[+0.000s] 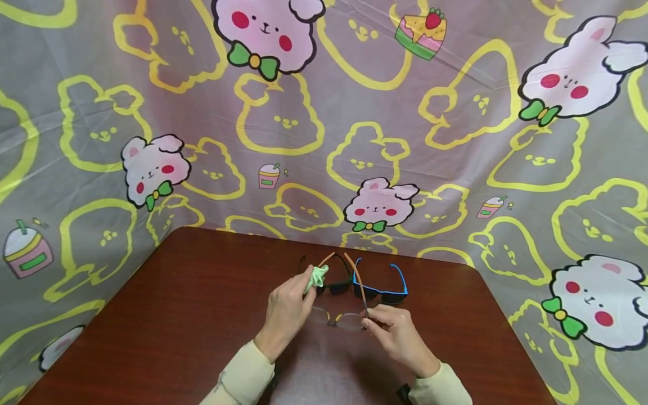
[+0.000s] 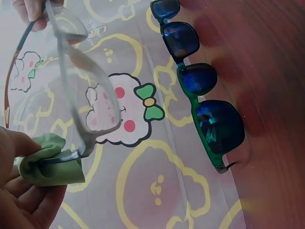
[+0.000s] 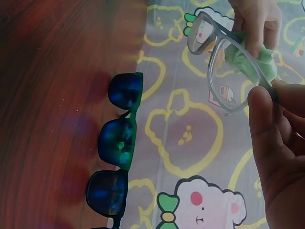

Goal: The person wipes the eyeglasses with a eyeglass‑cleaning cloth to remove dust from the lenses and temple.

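Observation:
A pair of clear-framed eyeglasses (image 3: 237,44) with brown-orange temples is held up above the table between both hands. My left hand (image 1: 287,304) pinches a folded green cloth (image 2: 66,171), which wraps the temple near one hinge. My right hand (image 1: 397,334) grips the opposite front corner of the eyeglasses between thumb and fingers. Beyond them on the table sit dark sunglasses (image 1: 340,288) and, to their right, blue-framed sunglasses (image 1: 390,293). In both wrist views the lenses of these sunglasses reflect blue and green.
The dark red-brown wooden table (image 1: 202,304) has rounded far corners. A grey curtain (image 1: 298,163) printed with cartoon bears and rabbits surrounds its back and sides. Both pairs of sunglasses stand near the table's far edge, with temples unfolded.

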Available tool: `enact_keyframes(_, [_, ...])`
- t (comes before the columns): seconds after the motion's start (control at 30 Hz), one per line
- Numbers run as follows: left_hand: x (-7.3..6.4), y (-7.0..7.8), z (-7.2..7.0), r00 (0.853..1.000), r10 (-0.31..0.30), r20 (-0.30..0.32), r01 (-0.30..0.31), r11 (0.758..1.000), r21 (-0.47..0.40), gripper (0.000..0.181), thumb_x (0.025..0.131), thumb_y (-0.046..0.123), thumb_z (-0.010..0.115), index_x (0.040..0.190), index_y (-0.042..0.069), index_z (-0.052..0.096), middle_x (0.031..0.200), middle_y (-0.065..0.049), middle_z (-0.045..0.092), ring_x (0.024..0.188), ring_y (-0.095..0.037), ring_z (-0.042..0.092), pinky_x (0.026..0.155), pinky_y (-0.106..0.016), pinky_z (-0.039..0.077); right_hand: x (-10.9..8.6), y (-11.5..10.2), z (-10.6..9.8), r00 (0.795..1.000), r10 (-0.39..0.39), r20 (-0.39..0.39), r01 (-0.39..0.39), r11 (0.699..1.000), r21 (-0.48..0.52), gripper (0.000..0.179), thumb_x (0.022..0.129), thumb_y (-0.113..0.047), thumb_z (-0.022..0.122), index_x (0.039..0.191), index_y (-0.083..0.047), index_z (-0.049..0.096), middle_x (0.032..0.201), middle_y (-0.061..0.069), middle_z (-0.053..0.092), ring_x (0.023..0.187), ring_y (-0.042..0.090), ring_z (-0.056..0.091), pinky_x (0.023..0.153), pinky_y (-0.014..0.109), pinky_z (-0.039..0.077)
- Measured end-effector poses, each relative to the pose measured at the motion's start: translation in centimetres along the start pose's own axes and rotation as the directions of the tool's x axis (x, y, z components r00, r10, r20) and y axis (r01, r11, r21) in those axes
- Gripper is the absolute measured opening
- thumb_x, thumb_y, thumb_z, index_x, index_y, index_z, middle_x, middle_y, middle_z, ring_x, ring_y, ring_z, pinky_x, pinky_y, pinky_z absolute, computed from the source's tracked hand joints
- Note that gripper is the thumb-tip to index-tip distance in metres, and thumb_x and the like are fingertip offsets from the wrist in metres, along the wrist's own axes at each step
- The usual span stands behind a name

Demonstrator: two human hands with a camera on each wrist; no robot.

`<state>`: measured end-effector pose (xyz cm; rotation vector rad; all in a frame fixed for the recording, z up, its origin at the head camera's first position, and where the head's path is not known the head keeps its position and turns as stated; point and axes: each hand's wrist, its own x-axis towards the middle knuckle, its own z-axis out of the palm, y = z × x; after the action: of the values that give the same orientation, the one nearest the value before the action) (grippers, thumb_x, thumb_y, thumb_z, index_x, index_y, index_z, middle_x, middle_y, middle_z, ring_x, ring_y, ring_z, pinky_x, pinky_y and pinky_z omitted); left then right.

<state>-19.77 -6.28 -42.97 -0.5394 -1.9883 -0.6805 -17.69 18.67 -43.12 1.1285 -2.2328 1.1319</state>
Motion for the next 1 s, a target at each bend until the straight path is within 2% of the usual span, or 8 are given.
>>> enact_keyframes(0.23, [0.3,-0.1,0.0,1.0,-0.01,-0.021,0.009,1.0,-0.008,0.039,0.075,0.002,0.069,0.113,-0.001,0.066,0.088,-0.007,0.07,0.066,-0.017,0.064,0.05,-0.031,0.05,-0.1,0.3,0.2,0.999,-0.037,0.031,0.037,0.999,-0.011,0.013,0.083,0.003,0.068,0.087,-0.009,0.07,0.075,-0.006,0.061,0.062,0.0,0.052,0.052,0.011,0.044])
enact_keyframes(0.53, [0.9,-0.2,-0.5,0.999,-0.049,-0.024,0.048,0.998,-0.036,0.04,0.075,0.003,0.07,0.115,-0.001,0.066,0.092,-0.01,0.07,0.074,-0.021,0.068,0.055,-0.033,0.053,-0.1,0.3,0.2,0.995,-0.048,0.083,0.049,0.999,-0.008,0.018,0.084,0.002,0.067,0.088,-0.016,0.067,0.075,-0.006,0.06,0.063,-0.002,0.051,0.053,0.012,0.046])
enact_keyframes(0.73, [1.1,0.0,-0.7,0.996,-0.087,-0.028,0.085,0.994,-0.07,0.041,0.076,0.003,0.071,0.116,-0.001,0.066,0.095,-0.01,0.07,0.078,-0.021,0.068,0.057,-0.034,0.054,-0.1,0.2,0.2,0.992,-0.073,0.105,0.075,0.997,-0.02,0.02,0.083,0.003,0.067,0.085,-0.017,0.066,0.075,-0.008,0.058,0.062,-0.003,0.047,0.052,0.01,0.043])
enact_keyframes(1.0, [1.4,0.1,-0.6,0.996,-0.075,-0.04,0.072,0.995,-0.073,0.041,0.076,0.002,0.072,0.117,-0.001,0.065,0.095,-0.011,0.07,0.078,-0.02,0.068,0.057,-0.033,0.054,-0.3,0.1,0.3,0.988,-0.053,0.147,0.054,0.999,-0.003,0.022,0.084,0.003,0.067,0.088,-0.019,0.067,0.076,-0.011,0.058,0.063,-0.004,0.049,0.052,0.01,0.042])
